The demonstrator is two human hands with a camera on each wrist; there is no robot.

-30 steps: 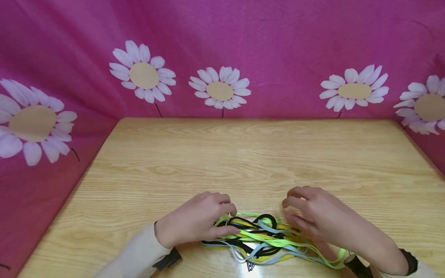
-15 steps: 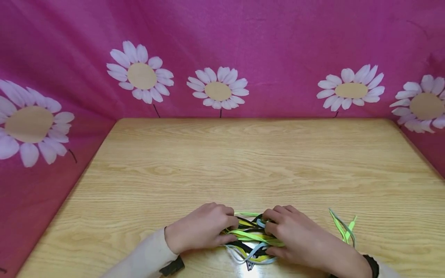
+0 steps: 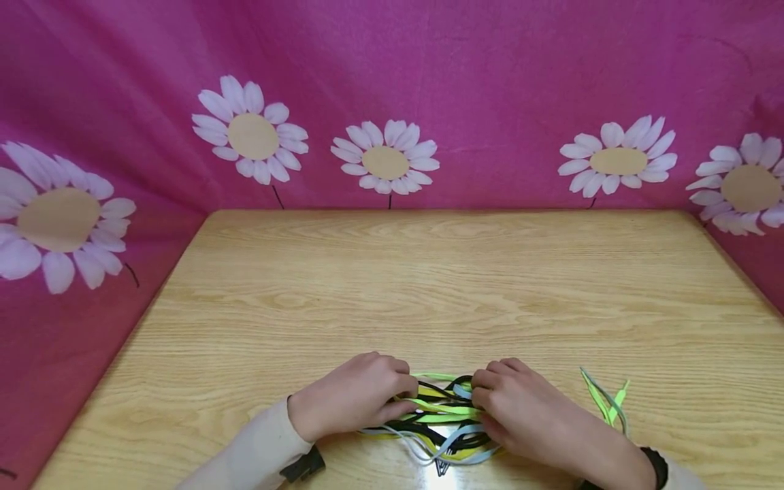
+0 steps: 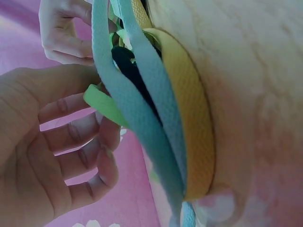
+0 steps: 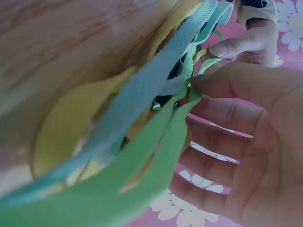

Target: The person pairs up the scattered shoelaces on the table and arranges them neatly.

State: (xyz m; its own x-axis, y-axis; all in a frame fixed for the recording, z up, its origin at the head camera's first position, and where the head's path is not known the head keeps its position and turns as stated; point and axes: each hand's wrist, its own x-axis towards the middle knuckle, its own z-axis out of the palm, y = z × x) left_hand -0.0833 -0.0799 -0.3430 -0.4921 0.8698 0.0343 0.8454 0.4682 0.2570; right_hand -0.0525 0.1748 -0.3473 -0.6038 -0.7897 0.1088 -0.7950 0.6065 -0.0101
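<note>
A loose bundle of flat shoelaces [image 3: 441,435] in neon green, yellow, light blue and black lies at the table's front. My left hand [image 3: 361,395] holds its left side, fingers curled at the strands. In the left wrist view, a green shoelace [image 4: 106,105] runs between thumb and fingers, behind light blue [image 4: 142,118] and yellow laces [image 4: 194,127]. Opposite it, my right hand [image 3: 520,412] grips the bundle's right side. The right wrist view shows its thumb against green shoelaces [image 5: 161,142], fingers behind them. Some strands are hidden under both palms.
Green and grey lace ends [image 3: 606,401] stick out beyond the right forearm. Thin black pieces [image 3: 442,466] show at the bundle's front edge. The wooden table [image 3: 429,286] backs onto a pink curtain [image 3: 490,82] printed with white daisies.
My right hand has come left from above the bundle's right end and now grips the laces, uncovering the lace ends at right. My left hand has shifted slightly right.
</note>
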